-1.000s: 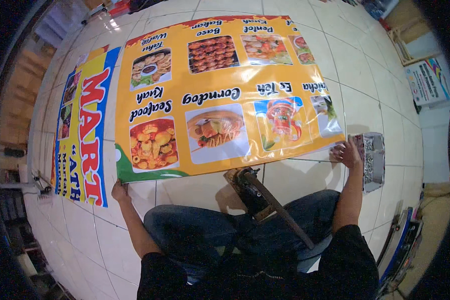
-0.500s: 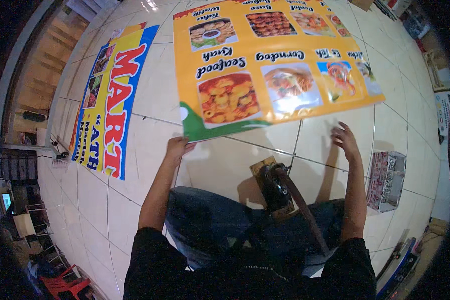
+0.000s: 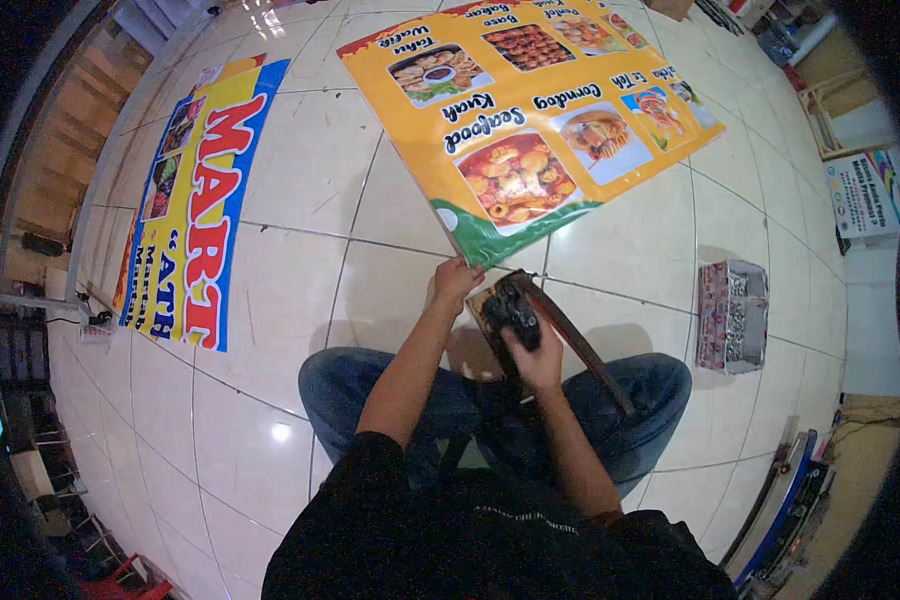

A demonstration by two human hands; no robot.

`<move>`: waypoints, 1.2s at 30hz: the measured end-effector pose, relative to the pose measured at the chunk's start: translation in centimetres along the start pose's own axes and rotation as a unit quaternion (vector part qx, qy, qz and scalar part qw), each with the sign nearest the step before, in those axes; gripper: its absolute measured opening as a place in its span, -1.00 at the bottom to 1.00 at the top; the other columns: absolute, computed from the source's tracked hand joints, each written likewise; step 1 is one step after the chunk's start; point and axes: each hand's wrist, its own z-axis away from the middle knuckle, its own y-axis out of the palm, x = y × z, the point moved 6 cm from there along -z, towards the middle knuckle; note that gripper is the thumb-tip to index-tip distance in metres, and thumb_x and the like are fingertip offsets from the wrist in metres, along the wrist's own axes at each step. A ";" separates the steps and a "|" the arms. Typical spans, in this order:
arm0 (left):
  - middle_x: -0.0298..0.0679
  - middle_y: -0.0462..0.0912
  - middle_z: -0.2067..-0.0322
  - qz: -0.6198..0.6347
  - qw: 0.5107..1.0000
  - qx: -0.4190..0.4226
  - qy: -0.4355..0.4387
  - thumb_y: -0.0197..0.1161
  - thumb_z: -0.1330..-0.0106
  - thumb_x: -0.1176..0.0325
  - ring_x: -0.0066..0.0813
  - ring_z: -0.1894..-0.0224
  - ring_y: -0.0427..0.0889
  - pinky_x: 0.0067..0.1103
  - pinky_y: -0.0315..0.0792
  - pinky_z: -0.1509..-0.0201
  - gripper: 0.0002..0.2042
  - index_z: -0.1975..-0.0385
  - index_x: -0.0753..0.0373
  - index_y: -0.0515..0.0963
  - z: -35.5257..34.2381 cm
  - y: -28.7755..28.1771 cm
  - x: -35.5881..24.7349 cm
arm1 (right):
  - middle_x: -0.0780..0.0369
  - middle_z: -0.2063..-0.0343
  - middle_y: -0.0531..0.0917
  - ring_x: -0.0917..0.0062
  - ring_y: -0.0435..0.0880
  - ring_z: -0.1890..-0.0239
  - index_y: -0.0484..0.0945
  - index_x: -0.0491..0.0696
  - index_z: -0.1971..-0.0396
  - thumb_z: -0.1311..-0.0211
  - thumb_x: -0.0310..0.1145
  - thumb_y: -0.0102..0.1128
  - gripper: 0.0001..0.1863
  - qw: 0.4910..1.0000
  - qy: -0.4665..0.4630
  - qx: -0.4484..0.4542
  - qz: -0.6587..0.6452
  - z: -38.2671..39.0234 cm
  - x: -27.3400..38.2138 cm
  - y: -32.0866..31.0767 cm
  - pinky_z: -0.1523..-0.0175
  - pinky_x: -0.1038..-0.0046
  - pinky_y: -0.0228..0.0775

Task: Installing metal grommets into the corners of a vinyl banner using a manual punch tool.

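Orange banner point(image 3: 542, 108) lies on the floor point(image 3: 295, 205) forward of the left hand point(image 3: 455, 281), the nearer one, which pinches its green corner point(image 3: 482, 243), its long near edge running obliquely away rightward, while the right hand point(image 3: 536, 358) grips the black lever tool point(image 3: 511, 303).

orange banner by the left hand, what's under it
Pale floor tiles show along the left and lower edges of the orange banner, but whatever lies beneath is covered. The left hand is at its green corner; whether it reaches underneath can't be told.
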 end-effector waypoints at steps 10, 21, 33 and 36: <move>0.06 0.64 0.25 0.049 0.998 0.022 -0.014 0.13 -0.36 0.33 -0.23 0.28 0.70 -0.46 0.62 0.18 -0.72 0.20 0.51 0.46 0.1 -1.1 1.4 | -0.03 -0.20 0.37 0.16 0.29 -0.27 0.24 -0.15 -0.24 -0.12 -0.17 0.27 -0.28 0.906 -0.089 -0.165 0.379 0.8 0.1 -28.1 -0.33 0.27 0.12; -0.07 0.64 0.42 -0.100 0.994 -0.041 0.007 0.18 -0.32 0.37 -0.38 0.40 0.68 -0.58 0.60 0.34 -0.77 0.31 0.49 0.53 0.9 -1.4 0.2 | -0.11 0.27 0.61 0.00 0.61 0.21 0.35 -0.17 -0.11 -0.12 -0.34 0.12 -0.48 0.797 0.043 -0.351 0.490 3.2 -16.9 -43.9 0.15 0.11 0.43; -0.13 0.65 0.40 -0.041 0.996 -0.084 0.001 0.12 -0.33 0.30 -0.44 0.44 0.64 -0.60 0.51 0.39 -0.74 0.24 0.43 0.55 3.1 -2.5 -0.2 | -0.02 0.10 0.61 0.20 0.58 0.03 0.49 -0.15 -0.02 -0.20 -0.25 0.09 -0.57 0.938 0.022 -0.137 0.319 2.2 -14.8 -39.1 -0.06 0.25 0.41; -0.21 0.65 0.37 -0.178 0.980 -0.093 0.003 0.12 -0.30 0.24 -0.55 0.45 0.56 -0.63 0.45 0.38 -0.72 0.19 0.33 0.55 5.2 -3.0 -2.4 | -0.03 0.12 0.61 0.11 0.58 0.05 0.57 -0.10 0.07 -0.09 -0.24 0.15 -0.60 0.781 0.014 -0.159 0.604 0.3 -14.7 -38.2 -0.06 0.18 0.39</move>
